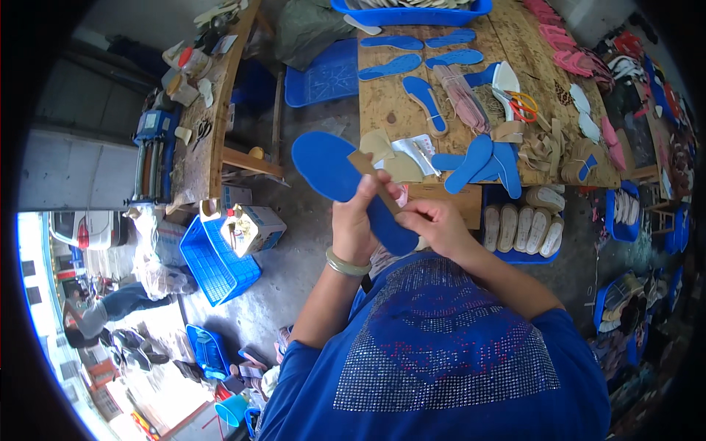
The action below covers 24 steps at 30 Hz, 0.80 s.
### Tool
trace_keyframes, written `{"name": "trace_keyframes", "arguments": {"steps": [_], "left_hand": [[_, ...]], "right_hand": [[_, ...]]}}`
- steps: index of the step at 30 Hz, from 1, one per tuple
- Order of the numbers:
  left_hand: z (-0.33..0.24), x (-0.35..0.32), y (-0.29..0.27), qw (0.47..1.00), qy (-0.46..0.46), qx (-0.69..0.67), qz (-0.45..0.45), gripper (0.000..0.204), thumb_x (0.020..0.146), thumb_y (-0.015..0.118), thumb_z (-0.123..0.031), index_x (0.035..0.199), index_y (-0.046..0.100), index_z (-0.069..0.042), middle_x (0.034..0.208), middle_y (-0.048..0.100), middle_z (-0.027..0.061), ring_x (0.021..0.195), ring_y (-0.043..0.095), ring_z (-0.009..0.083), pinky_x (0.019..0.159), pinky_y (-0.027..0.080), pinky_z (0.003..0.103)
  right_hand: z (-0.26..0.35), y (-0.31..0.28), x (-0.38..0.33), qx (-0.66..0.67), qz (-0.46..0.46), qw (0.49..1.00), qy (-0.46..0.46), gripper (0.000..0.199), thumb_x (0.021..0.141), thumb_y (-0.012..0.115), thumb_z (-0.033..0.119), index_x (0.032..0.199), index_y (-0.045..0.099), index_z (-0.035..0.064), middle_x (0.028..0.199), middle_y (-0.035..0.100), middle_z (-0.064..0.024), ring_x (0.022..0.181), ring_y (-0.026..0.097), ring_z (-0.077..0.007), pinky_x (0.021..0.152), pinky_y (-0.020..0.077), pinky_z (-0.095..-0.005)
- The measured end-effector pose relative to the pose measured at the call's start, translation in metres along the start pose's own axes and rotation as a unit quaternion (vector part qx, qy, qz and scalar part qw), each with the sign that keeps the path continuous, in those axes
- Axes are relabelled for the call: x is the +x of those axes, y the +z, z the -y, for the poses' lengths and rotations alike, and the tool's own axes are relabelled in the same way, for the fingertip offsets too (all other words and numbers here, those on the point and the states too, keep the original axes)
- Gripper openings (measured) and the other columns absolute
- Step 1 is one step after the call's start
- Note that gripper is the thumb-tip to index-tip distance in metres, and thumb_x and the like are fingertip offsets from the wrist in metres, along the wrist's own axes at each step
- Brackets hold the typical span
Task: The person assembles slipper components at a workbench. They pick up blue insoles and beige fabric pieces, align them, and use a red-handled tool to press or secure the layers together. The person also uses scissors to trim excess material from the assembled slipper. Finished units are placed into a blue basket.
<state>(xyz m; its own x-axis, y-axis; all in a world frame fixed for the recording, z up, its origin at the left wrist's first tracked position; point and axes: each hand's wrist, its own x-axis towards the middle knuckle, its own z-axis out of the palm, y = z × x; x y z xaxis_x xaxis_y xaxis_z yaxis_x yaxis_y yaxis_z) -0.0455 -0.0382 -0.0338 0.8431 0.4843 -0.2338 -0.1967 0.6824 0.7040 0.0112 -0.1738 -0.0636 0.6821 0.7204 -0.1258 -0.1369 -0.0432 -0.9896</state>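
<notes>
A blue shoe insole (321, 167) is gripped in my left hand (351, 229), thumb on its upper face, its wide end pointing up and to the left. Across the insole lies a narrow tan strip (360, 163), which my left thumb presses down. The fingers of my right hand (441, 226) are pinched together at the strip's lower end, beside the insole's narrow end. Beyond my hands, on the wooden table (382, 114), are several more blue insoles (471, 163), some overlapping, and tan sheet pieces (390, 158) next to a silvery packet (421, 153).
Orange-handled scissors (522, 106) and a bundle of pink strips (462, 99) lie on the table. A blue tray (412, 15) stands at its far edge. At right, a blue bin (515, 257) holds several pale soles. A blue crate (213, 257) sits on the floor at left.
</notes>
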Motion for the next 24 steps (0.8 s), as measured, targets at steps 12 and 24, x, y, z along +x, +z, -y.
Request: {"name": "trace_keyframes", "arguments": {"steps": [12,24], "left_hand": [[0.024,0.004,-0.013,0.984,0.009,0.078,-0.162,0.047,0.093,0.052,-0.046,0.093,0.057,0.000,0.079,0.062,0.0084,0.071,0.061,0.0157,0.065,0.050,0.028],[0.036,-0.006,-0.008,0.996,0.025,0.022,-0.082,0.022,0.092,0.062,-0.024,0.094,0.059,-0.003,0.083,0.061,0.0036,0.075,0.058,0.0104,0.067,0.048,0.025]], "right_hand": [[0.000,0.007,0.006,-0.108,-0.003,0.994,-0.012,0.013,0.085,0.065,0.009,0.091,0.068,-0.0022,0.071,0.062,0.0009,0.063,0.051,-0.0032,0.056,0.0425,-0.0215],[0.004,-0.005,0.021,0.013,-0.017,1.000,0.002,0.017,0.085,0.066,0.008,0.099,0.069,-0.0025,0.089,0.069,-0.0046,0.074,0.059,-0.0055,0.065,0.0471,-0.0204]]}}
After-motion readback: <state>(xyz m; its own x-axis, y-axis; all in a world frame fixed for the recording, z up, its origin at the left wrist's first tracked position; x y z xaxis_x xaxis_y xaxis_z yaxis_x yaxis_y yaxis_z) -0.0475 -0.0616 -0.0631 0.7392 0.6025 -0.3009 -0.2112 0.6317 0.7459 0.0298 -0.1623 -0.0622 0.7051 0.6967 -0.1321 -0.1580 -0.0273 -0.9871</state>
